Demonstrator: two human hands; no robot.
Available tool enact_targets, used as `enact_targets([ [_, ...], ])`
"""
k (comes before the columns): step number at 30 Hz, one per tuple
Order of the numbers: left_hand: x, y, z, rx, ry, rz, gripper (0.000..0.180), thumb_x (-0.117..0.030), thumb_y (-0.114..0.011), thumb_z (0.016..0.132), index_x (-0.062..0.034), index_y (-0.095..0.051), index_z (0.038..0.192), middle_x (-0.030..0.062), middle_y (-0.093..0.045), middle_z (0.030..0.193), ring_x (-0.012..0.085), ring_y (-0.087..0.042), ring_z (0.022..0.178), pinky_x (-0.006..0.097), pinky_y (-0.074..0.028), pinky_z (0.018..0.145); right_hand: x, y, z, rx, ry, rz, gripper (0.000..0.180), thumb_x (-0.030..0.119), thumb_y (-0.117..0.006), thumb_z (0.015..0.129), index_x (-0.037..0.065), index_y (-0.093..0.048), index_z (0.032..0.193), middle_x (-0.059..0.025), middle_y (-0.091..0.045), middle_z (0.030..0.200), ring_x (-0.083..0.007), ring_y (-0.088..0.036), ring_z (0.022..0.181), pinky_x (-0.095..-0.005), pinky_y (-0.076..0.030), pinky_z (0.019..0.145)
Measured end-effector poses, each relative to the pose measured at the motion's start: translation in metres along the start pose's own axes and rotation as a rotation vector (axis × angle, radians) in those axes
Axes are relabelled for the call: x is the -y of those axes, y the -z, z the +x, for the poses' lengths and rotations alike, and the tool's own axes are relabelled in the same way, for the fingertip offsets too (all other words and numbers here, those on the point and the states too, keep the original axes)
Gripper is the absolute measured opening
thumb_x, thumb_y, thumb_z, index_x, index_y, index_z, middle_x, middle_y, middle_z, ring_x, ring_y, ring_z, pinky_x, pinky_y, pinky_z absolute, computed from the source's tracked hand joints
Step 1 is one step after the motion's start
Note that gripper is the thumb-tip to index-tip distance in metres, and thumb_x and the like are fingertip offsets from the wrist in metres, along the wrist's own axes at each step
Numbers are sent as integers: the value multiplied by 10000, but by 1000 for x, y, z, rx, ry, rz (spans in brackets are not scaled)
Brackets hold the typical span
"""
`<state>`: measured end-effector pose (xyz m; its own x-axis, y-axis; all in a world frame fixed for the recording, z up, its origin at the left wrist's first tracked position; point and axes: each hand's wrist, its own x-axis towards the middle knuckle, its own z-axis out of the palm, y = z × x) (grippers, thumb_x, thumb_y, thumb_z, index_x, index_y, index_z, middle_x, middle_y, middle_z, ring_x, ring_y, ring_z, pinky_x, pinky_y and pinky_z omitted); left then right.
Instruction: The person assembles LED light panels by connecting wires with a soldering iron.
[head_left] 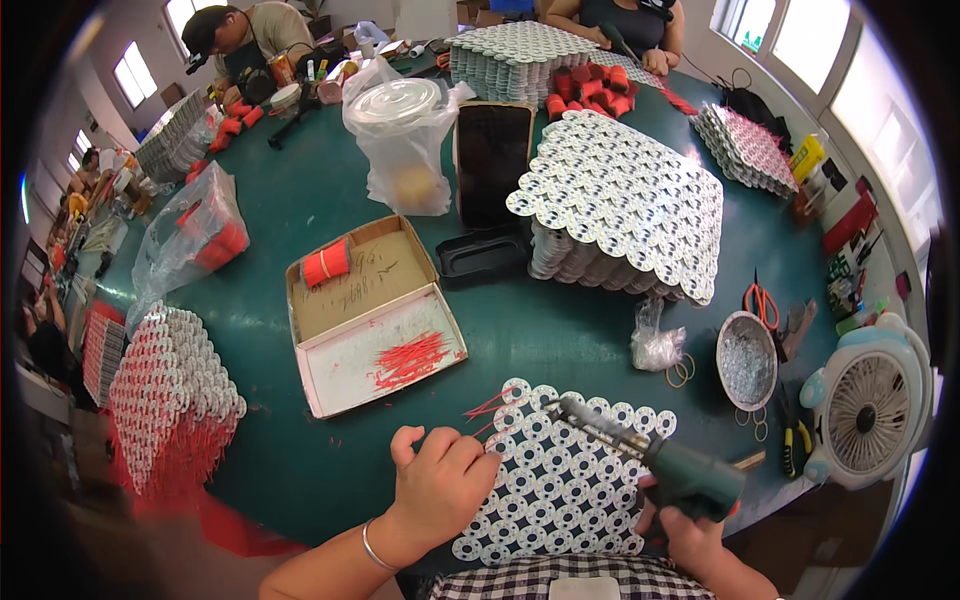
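Observation:
A sheet of joined round white circuit boards lies on the table right in front of me. My left hand is at its left edge, fingers pinched together around what looks like a thin red wire. More short red wires stick out at the sheet's upper left corner. My right hand grips a dark green soldering gun by its handle. The gun's metal tip reaches left over the sheet's upper rows; whether it touches a board I cannot tell.
An open cardboard box with cut red wires stands beyond my left hand. Stacks of board sheets stand ahead, another with hanging wires at left. At right are a metal bowl, pliers and a fan. Two people work across the table.

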<state>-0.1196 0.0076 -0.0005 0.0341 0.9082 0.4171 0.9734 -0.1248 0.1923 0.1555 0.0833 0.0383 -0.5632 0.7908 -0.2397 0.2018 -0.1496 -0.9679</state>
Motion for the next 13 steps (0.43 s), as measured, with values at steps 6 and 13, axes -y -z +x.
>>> enact_targets([
  [6,10,24,45,-38,111,-127,128,-135,-667,649,-108,-614,762,17,-533,762,196,-504,747,362,-335,722,0,7,-2,-185,19,150,450,119,-549,767,-29,-418,1171,-167,-561,1048,-173,-590,608,-269,-471,532],
  [13,21,-8,66,237,203,-164,102,-147,-623,731,-71,-609,797,87,-579,776,281,-544,736,392,-427,682,-10,8,-10,-179,71,353,480,149,-572,780,-17,-398,1195,-155,-550,1085,-192,-592,621,-294,-481,579],
])
